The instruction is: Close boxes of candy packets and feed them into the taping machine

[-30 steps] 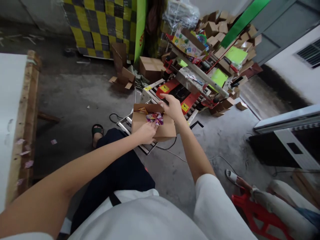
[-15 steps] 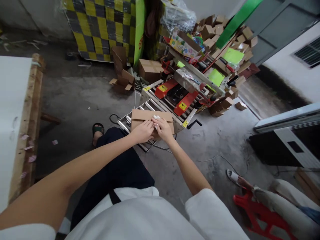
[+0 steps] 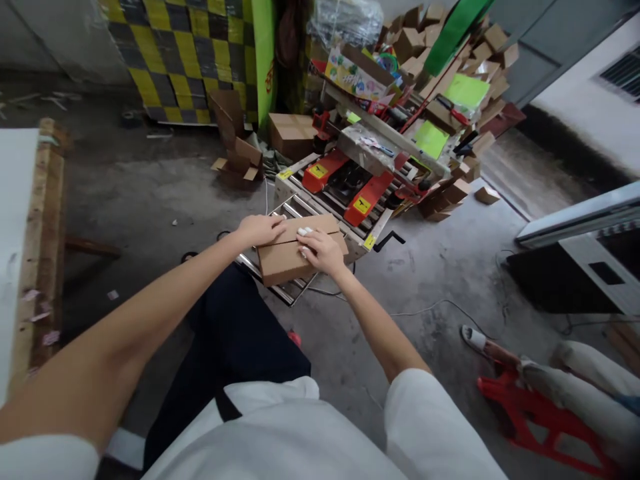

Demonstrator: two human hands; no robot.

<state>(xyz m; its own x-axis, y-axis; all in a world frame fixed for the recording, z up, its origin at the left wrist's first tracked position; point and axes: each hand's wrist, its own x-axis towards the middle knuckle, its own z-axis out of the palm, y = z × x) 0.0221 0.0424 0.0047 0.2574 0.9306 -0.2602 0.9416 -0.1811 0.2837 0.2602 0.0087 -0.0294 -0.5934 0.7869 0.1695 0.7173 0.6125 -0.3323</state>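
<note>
A small brown cardboard box (image 3: pixel 287 257) lies with its flaps folded shut on the metal rollers of a carton-sealing machine (image 3: pixel 350 193). My left hand (image 3: pixel 261 229) lies flat on the box's far left flap, fingers stretched out. My right hand (image 3: pixel 320 248) presses flat on the top near the middle seam, white tape on some fingertips. The box's contents are hidden under the flaps.
Behind the machine stands a heap of small cardboard boxes (image 3: pixel 440 53) with green sheets. Open cartons (image 3: pixel 240 160) lie on the concrete floor by a yellow-and-black checkered stack (image 3: pixel 185 53). A wooden-edged white table (image 3: pixel 30 220) is at left, a red stool (image 3: pixel 540 413) at lower right.
The box was open with colourful packets showing; both hands folded the flaps down. My left hand slid to the far left flap and the box now lies shut.
</note>
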